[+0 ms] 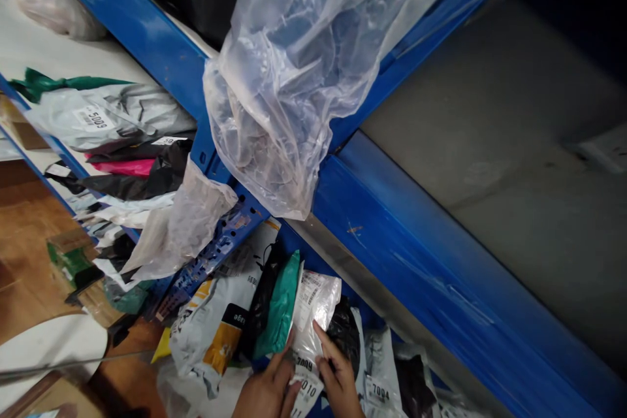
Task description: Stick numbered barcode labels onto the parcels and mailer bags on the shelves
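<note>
A white plastic mailer parcel (pixel 317 294) with a printed shipping label stands among other parcels on the lower shelf. In front of its lower part is a strip of number labels (pixel 307 388), with 7009, 7010 and part of another number showing. My left hand (pixel 267 388) is closed on the strip's left edge, fingers bent. From the right, my right hand (pixel 337 369) reaches in with its index finger stretched against the parcel. Its other visible fingers are beside the labels, apart from the index finger. A green parcel (pixel 281 313) leans just left of the white one.
A clear plastic bag (pixel 289 98) hangs over the blue shelf beam (pixel 441 268) above. Black parcels (pixel 345 333) and a bag labelled 7004 (pixel 379 385) stand to the right. More parcels (pixel 112 114) fill the left shelves. A white round surface (pixel 53 346) is lower left.
</note>
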Motion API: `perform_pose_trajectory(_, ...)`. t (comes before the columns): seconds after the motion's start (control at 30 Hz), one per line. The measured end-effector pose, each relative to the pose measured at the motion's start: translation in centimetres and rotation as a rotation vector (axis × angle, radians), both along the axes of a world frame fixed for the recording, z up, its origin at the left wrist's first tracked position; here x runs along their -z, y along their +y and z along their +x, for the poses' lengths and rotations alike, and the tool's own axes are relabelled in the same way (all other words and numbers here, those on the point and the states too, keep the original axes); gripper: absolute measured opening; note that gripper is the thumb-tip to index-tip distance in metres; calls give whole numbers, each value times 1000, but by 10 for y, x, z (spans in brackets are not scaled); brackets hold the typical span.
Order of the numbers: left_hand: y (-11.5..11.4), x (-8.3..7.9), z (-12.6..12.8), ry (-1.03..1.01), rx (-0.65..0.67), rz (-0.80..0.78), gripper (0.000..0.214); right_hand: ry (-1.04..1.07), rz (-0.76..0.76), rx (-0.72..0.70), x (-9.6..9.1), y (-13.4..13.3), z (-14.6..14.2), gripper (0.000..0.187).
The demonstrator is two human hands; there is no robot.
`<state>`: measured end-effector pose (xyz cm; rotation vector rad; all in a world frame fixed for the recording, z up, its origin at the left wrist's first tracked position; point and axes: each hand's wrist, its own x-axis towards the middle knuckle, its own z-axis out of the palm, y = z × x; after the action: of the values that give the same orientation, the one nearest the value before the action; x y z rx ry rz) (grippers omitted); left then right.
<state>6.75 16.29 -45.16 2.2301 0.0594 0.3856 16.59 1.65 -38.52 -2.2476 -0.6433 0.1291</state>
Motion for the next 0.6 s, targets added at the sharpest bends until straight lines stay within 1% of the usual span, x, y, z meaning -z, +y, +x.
perform_pose_trajectory(0.1,-10,-1,3,-56,-82,-286,27,91,-21,-58,1,-2,2,44)
perform_pose_trajectory(0.2,-15,-9,6,-57,-98,-555,34,96,21,-77,1,-2,2,46)
perform_pose_trajectory(0.27,-17,-14,8,-39,-108,-694,40,108,36,-78,1,-1,2,46)
perform_pose_trajectory(0.43,-24,-16,15,61,-174,-1010,54,127,59,-34,-1,1,-1,46)
perform_pose_trajectory(0.5,-26,-20,18,127,-201,-1202,56,129,71,-15,-2,4,-3,46)
perform_pose_trajectory(0.6,-24,-34,24,208,-252,-1531,60,190,112,10,-7,9,-5,47)
